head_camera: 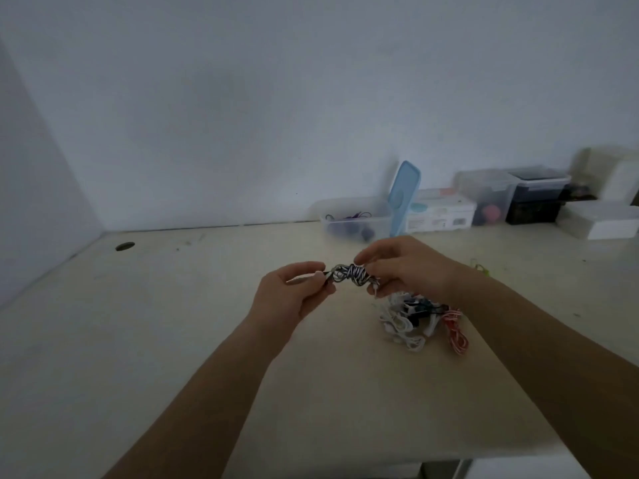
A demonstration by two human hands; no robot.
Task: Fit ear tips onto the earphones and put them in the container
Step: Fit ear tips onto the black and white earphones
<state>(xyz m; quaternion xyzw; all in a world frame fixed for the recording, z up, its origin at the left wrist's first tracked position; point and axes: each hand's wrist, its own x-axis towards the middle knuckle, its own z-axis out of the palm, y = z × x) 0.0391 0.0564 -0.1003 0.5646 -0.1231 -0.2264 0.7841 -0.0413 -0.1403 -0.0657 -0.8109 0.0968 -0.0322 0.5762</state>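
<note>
Both hands hold a coiled black-and-white striped earphone bundle (pixel 351 274) above the middle of the table. My left hand (pixel 292 294) pinches its left end between thumb and fingers. My right hand (pixel 404 266) grips the bundle's right end. Just below my right hand a pile of tangled earphones (pixel 416 321) lies on the table: white, dark and a red-and-white striped one. A clear open container (pixel 356 218) with purple earphones inside stands at the back against the wall, its blue lid (pixel 403 197) leaning upright beside it. No ear tips are distinguishable.
The cream table (pixel 173 323) has a round cable hole (pixel 125 246) at the back left. Along the wall on the right stand white boxes (pixel 439 216), clear and dark storage boxes (pixel 532 198) and a white box (pixel 601 221). A small green item (pixel 480 266) lies behind my right wrist.
</note>
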